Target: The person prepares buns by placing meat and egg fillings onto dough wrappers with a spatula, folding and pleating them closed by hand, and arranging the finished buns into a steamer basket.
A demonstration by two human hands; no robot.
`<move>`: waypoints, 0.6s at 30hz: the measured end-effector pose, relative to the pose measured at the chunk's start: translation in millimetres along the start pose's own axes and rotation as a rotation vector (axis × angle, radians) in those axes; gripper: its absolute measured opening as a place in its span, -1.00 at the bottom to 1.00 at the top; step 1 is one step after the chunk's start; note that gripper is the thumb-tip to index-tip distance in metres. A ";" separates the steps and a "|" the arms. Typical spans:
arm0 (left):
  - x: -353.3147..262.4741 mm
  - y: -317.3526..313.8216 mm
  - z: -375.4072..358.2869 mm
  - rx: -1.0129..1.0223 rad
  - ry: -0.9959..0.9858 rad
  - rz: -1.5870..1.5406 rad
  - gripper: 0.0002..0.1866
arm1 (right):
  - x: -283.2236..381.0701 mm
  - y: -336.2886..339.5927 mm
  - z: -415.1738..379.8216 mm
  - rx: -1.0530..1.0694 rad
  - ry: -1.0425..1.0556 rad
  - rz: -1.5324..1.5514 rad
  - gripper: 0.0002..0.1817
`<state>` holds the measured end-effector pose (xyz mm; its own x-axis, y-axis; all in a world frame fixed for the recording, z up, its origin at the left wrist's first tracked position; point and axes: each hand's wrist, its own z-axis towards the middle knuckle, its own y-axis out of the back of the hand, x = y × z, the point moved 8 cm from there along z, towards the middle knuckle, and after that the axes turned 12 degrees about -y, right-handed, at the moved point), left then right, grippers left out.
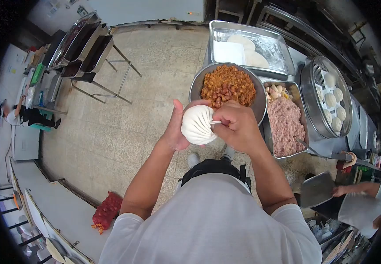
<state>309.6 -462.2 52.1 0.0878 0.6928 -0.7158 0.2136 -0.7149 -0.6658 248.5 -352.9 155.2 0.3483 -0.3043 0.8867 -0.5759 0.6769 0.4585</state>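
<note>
A round white pleated bun (pixel 197 125) sits in my left hand (pixel 175 131), whose palm and fingers cup it from the side and below, thumb raised. The thumb and forefinger of my right hand (pixel 239 127) pinch the gathered dough at the bun's right side, where the folds meet in a short twist. Just beyond both hands stands a metal bowl (pixel 195 82) with chunky brown filling (pixel 228 86), partly covered by my right hand. To its right, a metal pan holds pink minced meat (pixel 285 125) and pale chunks (pixel 277 91) at its far end.
A floured metal tray (pixel 283 50) with flat dough rounds (pixel 256 59) lies behind the bowl. A round steamer (pixel 312 115) at right holds several buns (pixel 330 100). At lower right, a person (pixel 359 204) holds a metal tray (pixel 317 190). Another person (pixel 17 115) is at far left. A red net sack (pixel 107 211) lies on the floor.
</note>
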 end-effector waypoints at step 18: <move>8.9 -16.7 27.9 0.025 0.061 -0.123 0.13 | -6.8 20.2 32.6 -0.011 0.039 -0.200 -0.92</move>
<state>279.7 -446.7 50.9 0.1215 0.7796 -0.6144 0.2025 -0.6254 -0.7535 210.4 -359.1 160.4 0.4829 -0.4076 0.7750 -0.4841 0.6133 0.6242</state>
